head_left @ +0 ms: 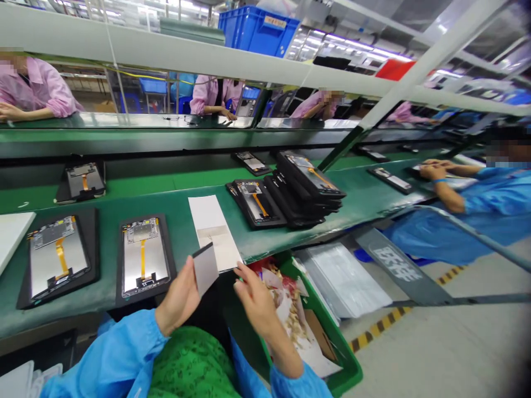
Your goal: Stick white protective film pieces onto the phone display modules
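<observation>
My left hand (181, 298) is closed around the edge of a thin, flat grey battery pack (206, 269) with a dark strip along its top, held tilted above the bench's front edge. Close by on the right, my right hand (258, 301) has its fingers apart, the fingertips near the lower corner of a long white card (211, 218). I cannot tell whether they touch it. The card lies on the green bench. Left of it is an opened tablet (141, 254) with an orange ribbon cable, and another opened tablet (58, 260) lies farther left.
Black tablet housings (298, 190) are stacked right of the card. Below the bench edge stands a green bin (350, 370) with paper scraps. A grey metal chair back (398, 265) is at the right, near a co-worker in blue (498, 193). Other people sit across the line.
</observation>
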The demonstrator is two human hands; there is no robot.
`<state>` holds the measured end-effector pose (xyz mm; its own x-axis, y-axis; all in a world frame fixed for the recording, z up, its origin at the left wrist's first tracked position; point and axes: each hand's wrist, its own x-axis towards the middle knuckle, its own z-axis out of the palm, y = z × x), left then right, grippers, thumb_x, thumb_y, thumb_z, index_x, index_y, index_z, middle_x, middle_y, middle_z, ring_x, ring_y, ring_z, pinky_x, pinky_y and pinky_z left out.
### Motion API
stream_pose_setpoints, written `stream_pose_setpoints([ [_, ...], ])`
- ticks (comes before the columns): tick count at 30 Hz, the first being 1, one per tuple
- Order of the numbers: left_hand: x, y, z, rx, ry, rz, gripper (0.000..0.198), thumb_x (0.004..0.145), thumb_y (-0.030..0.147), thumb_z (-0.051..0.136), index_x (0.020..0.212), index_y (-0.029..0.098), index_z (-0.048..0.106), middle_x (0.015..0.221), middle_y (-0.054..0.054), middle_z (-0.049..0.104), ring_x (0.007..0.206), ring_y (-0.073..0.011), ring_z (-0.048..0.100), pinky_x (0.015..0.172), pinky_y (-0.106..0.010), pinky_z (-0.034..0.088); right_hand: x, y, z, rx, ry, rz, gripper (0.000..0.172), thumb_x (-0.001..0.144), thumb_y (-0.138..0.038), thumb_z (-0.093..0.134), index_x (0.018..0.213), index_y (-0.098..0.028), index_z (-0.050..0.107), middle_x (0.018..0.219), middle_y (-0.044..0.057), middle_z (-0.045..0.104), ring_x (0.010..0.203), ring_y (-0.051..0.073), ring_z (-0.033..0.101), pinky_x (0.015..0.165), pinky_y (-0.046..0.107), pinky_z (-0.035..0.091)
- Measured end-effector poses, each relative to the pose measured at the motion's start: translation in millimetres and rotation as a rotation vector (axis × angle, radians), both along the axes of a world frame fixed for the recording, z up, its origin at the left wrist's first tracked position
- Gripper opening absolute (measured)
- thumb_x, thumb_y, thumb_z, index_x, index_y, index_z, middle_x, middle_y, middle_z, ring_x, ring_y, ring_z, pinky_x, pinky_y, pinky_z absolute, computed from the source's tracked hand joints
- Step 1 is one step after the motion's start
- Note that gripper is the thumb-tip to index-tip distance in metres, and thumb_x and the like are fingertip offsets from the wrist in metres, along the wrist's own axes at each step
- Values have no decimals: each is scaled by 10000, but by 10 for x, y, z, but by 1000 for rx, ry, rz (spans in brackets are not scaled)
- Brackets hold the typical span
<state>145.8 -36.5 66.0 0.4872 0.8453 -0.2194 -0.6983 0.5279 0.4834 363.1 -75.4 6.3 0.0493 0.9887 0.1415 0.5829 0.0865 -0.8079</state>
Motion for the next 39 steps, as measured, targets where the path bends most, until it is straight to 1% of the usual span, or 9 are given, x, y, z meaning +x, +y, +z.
stream_pose_setpoints([
  [2,-3,-89,20,77,116,74,522,934,536,565,1321,197,648,1535,-89,490,1513,-266,274,1245,-391,212,-505,78,180,41,185,207,649,957,-443,584,1532,-247,356,1524,151,467,1367,298,504,1036,508,531],
  [5,-300,-195,54,235,437,267,454,824,312,761,1264,228,689,1565,-80,445,1532,-270,215,1252,-337,161,-990,173,360,7,355,273,539,1005,-423,512,1503,-257,389,1474,131,525,1349,278,524,1085,507,499],
  [10,-1080,-299,12,54,682,424,569,691,233,865,1224,213,666,1326,-113,655,1293,-327,556,1086,-412,440,-1489,292,443,-169,534,530,427,1059,-441,353,1415,-240,477,1144,93,696,1082,242,670,928,446,590],
  [14,-1614,-451,-128,-103,660,511,479,699,325,867,1111,173,675,1102,-88,753,1051,-260,693,942,-362,538,-1771,549,559,-71,150,713,324,1054,-390,411,1288,-227,564,1092,75,684,917,192,663,841,348,576],
  [20,-2291,-685,-227,-290,701,647,734,650,306,899,1303,190,585,1063,-74,767,938,-234,732,790,-294,595,-1914,1406,610,471,-535,1116,142,981,-174,563,1078,-229,649,1135,84,660,981,191,603,801,306,499],
  [27,-2254,-539,-208,-303,669,581,929,638,327,906,1440,202,453,1072,-91,765,907,-263,743,718,-293,600,-2169,1720,572,809,-814,1476,173,984,-162,539,833,-193,618,823,53,631,795,185,549,643,306,423],
  [31,-2120,-382,-201,-269,637,490,893,680,381,871,1431,164,440,1026,-111,770,914,-276,740,703,-296,586,-2114,1814,548,791,-642,1386,213,1013,-153,450,869,-189,604,856,58,661,784,172,578,699,309,462],
  [36,-1930,-69,-266,-149,650,413,798,717,383,830,1376,163,437,999,-97,769,843,-241,739,725,-310,566,-1927,1839,445,359,-126,817,138,1004,-187,455,1029,-206,589,1028,70,705,879,165,663,739,288,520],
  [39,-1817,135,-310,-83,692,350,684,741,395,802,1287,164,460,960,-86,764,804,-228,731,730,-327,558,-1833,1760,372,155,15,650,132,1014,-242,481,1066,-219,600,1004,49,712,813,150,684,710,271,526],
])
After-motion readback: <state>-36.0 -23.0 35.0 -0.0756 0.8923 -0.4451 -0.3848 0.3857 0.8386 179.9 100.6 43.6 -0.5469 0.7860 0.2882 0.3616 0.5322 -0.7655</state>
